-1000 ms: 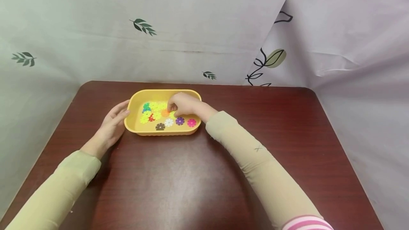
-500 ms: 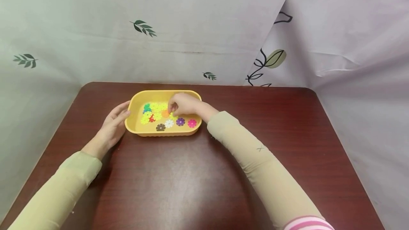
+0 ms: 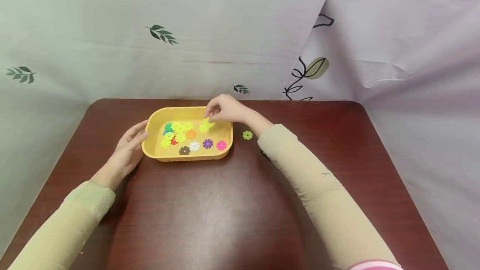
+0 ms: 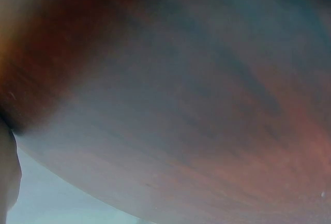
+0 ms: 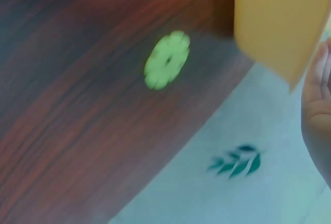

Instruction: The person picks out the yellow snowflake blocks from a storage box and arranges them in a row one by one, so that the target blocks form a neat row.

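Note:
A yellow tray (image 3: 187, 158) holds several flower-shaped plastic discs: yellow, green, blue, red, orange (image 3: 191, 134), brown (image 3: 184, 151), white (image 3: 194, 146), purple (image 3: 208, 143) and pink (image 3: 221, 145). My left hand (image 3: 126, 149) holds the tray's left end, thumb at the rim. Over the tray's back right part, my right hand (image 3: 226, 108) pinches a yellow disc (image 3: 210, 122) at its fingertips. Another yellow disc (image 3: 203, 128) shows just below it; whether the two touch I cannot tell. Only part of the right hand (image 5: 316, 110) enters the right wrist view.
A yellow-green disc (image 3: 247, 135) lies on the brown table (image 3: 210, 203), right of the tray. Something small and dark (image 3: 264, 155) peeks out under the right forearm. A pale leaf-patterned cloth (image 3: 210, 32) hangs behind the table. The left wrist view is blurred.
My right hand has risen from the tray's floor toward its back right, bringing a yellow disc up. The yellow-green disc on the table has come into sight. My left hand stays at the tray.

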Tool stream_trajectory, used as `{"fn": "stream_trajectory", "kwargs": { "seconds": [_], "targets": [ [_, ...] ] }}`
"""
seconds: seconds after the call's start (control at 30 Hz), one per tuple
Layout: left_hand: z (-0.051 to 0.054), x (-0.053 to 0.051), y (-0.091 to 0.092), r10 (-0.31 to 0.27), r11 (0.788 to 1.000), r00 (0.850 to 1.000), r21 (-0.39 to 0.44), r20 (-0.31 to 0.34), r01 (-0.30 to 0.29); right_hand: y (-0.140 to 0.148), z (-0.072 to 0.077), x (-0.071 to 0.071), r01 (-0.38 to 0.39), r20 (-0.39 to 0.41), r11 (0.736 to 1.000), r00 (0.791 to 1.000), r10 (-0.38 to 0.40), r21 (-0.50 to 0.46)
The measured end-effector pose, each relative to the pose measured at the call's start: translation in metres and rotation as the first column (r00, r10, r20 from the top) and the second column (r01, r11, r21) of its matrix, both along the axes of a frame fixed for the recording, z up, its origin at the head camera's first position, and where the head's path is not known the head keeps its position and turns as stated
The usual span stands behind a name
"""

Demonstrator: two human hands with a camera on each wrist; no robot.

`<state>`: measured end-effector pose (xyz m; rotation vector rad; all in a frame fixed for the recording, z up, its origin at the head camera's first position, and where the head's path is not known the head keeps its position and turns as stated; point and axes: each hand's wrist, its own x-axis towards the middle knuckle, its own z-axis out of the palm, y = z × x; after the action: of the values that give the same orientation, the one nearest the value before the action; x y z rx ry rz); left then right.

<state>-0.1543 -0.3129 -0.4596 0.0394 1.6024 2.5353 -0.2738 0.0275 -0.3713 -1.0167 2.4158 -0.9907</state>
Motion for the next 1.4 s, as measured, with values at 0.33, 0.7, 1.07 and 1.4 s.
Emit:
{"fn": "stream_trajectory", "kwargs": {
  "seconds": [0.33,0.7,1.07,1.4],
  "targets": [
    [0.000,0.002,-0.003,-0.008,1.000,1.000,0.005,-0.013,0.008,0.057,0.004,-0.004,0.103,0.026,0.994,0.994,-0.102,-0.032],
    [-0.001,-0.001,-0.003,-0.012,1.000,1.000,-0.008,-0.018,0.012,0.110,-0.012,0.000,0.165,0.095,0.986,0.982,-0.164,-0.004],
    [-0.001,-0.002,-0.004,-0.016,1.000,1.000,-0.018,-0.015,0.015,0.135,-0.041,0.006,0.182,0.136,0.983,0.973,-0.185,0.037],
    [0.002,-0.001,-0.002,-0.018,1.000,1.000,-0.014,-0.015,0.018,0.140,-0.052,0.007,0.203,0.118,0.978,0.971,-0.208,0.053]
  ]
}}
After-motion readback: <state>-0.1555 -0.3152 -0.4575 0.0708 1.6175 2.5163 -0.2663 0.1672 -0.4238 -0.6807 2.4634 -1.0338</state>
